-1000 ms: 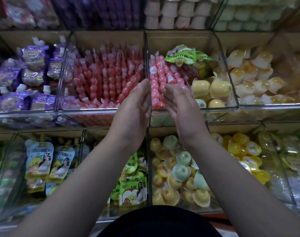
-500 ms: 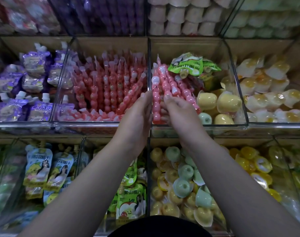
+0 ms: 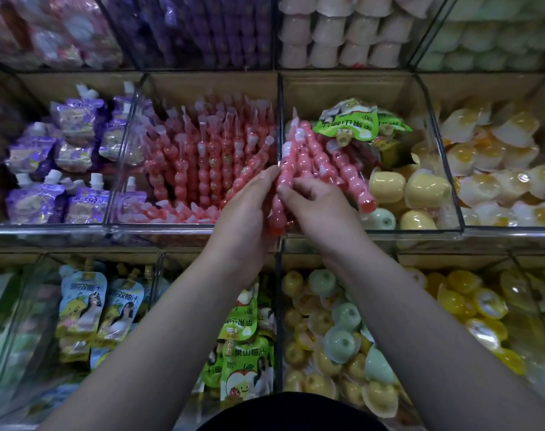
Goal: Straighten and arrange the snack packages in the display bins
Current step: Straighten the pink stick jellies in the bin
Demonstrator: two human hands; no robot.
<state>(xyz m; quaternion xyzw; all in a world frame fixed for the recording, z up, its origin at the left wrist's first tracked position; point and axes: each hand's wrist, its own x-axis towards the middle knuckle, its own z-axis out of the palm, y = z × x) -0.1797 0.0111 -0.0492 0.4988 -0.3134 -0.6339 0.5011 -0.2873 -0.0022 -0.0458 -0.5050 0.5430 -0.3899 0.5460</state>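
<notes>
- Left hand (image 3: pixel 243 213) & right hand (image 3: pixel 319 209) are both up at the mid shelf row, close together, w/ a bundle of pink sticks (image 3: pixel 299 157) between them.
- Left hand: fingers (image 3: pixel 266 178) fairly straight, laid along the bundle's left side, tips touching it, not wrapped round. Palm side is hidden.
- Right hand: fingers (image 3: pixel 311 189) curled over the bundle's lower part, gripping it from the right.
- Bundle: tilted, capped ends pointing up & away, bottom ends down between the two hands. It sits approx. over the divider (image 3: pixel 279 98) btw. two clear bins.
- One loose stick (image 3: pixel 355 178) splays out to the right of the rest, lower end just beside the yellow cups (image 3: pixel 426 188).
- Middle bin (image 3: pixel 159 227), left of the divider: packed w/ stocked pink sticks (image 3: pixel 209 160), most upright, a few leaning toward the left fingers.
- Right bin (image 3: pixel 420 233): yellow cups at front and right, green pouch (image 3: pixel 358 121) lying at the back, just past the bundle's tops.
- Far left: purple pouches (image 3: pixel 75 126) in their own bin.
- Lower row: drink pouches (image 3: pixel 84 309) at left, mixed green & yellow cups (image 3: pixel 342 337) under the right forearm.
</notes>
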